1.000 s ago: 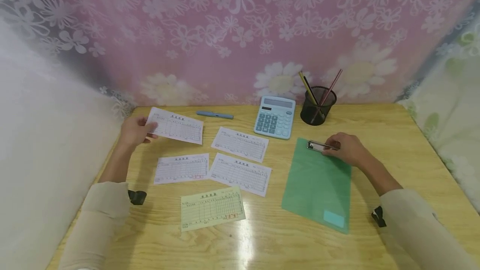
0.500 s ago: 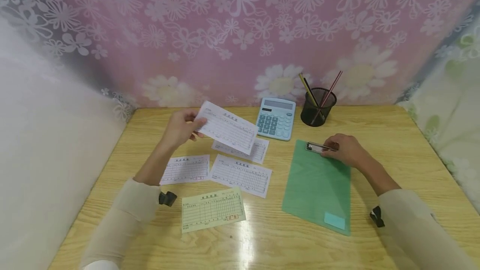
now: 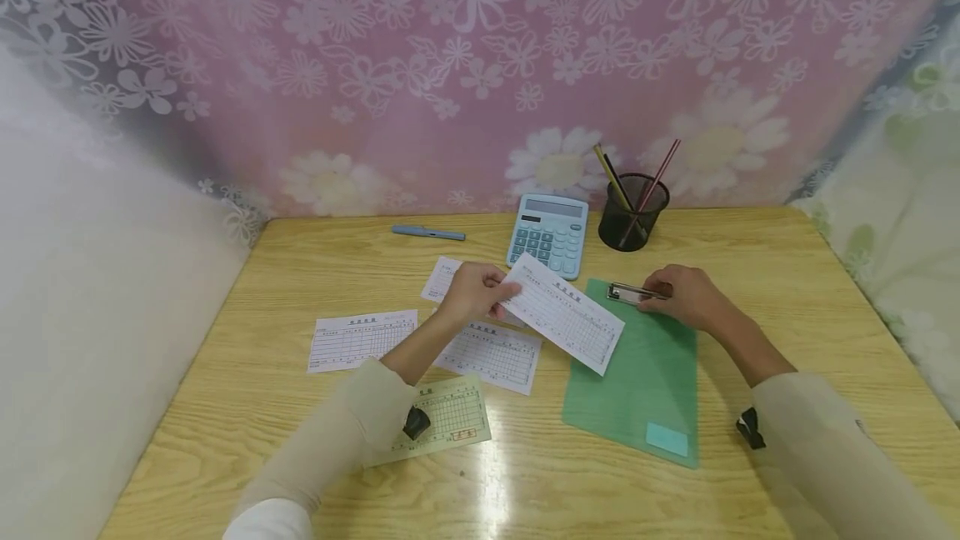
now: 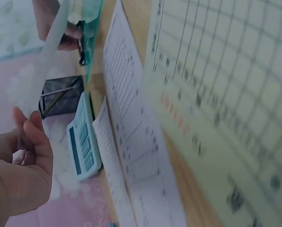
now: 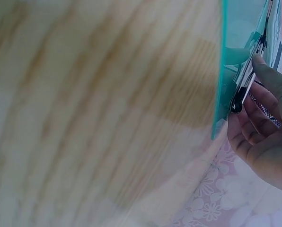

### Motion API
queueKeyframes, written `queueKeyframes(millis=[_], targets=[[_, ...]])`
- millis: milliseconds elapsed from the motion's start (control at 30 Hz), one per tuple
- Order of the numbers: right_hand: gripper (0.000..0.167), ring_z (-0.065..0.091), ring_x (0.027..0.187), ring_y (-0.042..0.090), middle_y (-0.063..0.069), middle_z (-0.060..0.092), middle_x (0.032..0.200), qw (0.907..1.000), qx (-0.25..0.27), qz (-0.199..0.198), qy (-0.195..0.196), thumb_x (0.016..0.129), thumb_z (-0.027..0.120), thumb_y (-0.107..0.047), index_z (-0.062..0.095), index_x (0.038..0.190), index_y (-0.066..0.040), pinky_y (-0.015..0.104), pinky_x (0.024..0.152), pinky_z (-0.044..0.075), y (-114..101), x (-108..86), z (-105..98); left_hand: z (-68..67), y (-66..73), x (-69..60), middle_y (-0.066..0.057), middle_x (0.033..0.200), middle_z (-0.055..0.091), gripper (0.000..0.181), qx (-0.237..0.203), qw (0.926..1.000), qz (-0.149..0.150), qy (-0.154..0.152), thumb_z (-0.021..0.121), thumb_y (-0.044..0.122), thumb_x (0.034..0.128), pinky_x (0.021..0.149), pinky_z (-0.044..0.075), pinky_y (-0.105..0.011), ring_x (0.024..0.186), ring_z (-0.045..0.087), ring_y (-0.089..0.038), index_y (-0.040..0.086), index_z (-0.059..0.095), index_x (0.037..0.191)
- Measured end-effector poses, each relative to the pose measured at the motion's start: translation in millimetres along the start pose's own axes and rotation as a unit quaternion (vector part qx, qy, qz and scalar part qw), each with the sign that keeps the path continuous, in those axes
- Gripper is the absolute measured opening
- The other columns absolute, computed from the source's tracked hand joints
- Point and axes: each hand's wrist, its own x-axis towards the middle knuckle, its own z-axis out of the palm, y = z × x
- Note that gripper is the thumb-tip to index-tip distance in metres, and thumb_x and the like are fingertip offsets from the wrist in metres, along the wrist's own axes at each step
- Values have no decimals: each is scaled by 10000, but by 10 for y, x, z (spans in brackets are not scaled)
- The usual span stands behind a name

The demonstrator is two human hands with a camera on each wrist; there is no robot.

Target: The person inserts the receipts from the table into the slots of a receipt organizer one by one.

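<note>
My left hand (image 3: 471,294) pinches a white printed receipt slip (image 3: 566,313) by its left end. The slip is tilted and reaches over the left part of a green translucent clipboard (image 3: 633,402). In the left wrist view the same slip (image 4: 48,59) appears nearly edge-on between thumb and fingers. My right hand (image 3: 690,298) grips the metal clip (image 3: 632,293) at the clipboard's top edge. The right wrist view shows the thumb on one side of the clip (image 5: 247,75) and fingers behind the board. Whether the clip's mouth is parted cannot be told.
Other white slips (image 3: 360,342) lie to the left, two partly under my left hand and arm. A yellow slip (image 3: 457,419) is partly covered by the left sleeve. Behind are a blue pen (image 3: 428,232), a light-blue calculator (image 3: 547,232) and a black mesh pencil cup (image 3: 633,215).
My left hand has carried the white slip rightward from the table's left side, past the pen and other slips, to the clipboard. My right hand has stayed at the clip.
</note>
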Motion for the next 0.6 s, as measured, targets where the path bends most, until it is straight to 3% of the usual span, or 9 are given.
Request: queueKeyframes(millis=[100,233,367,600], targets=[[312,598,835,247,137,667,933,10000,-52,-43,-22,845,716,-271,668,1003,-5,454,739,500,-4,7,-10,122,-2,50,-92,713,675,189,-191,9991,-219,-296,662,107,888,646,612,-330,607,696,-203,-29,647,1018],[281,610,852,261,141,672,942,10000,-66,-48,-38,850,710,-244,670,997,-8,462,748,508,6,-14,-17,289,21,110,-172,846,705,235,-475,9963,-434,-564,647,29,882,707,613,-351,776,717,-327,-60,625,1098],[245,622,890,290,157,675,970,9999,-68,-38,-100,860,686,-188,665,1013,2,475,773,516,4,-23,-15,449,55,145,-158,794,720,163,-462,9959,-580,-522,679,47,860,712,610,-376,786,719,-334,-34,671,1002],[250,611,844,225,98,684,929,9997,-126,-48,-181,842,713,-251,686,975,-42,448,762,512,-1,32,-45,678,60,149,-139,686,720,96,-222,9950,-899,-368,722,108,835,587,601,-289,654,724,-238,17,696,849]])
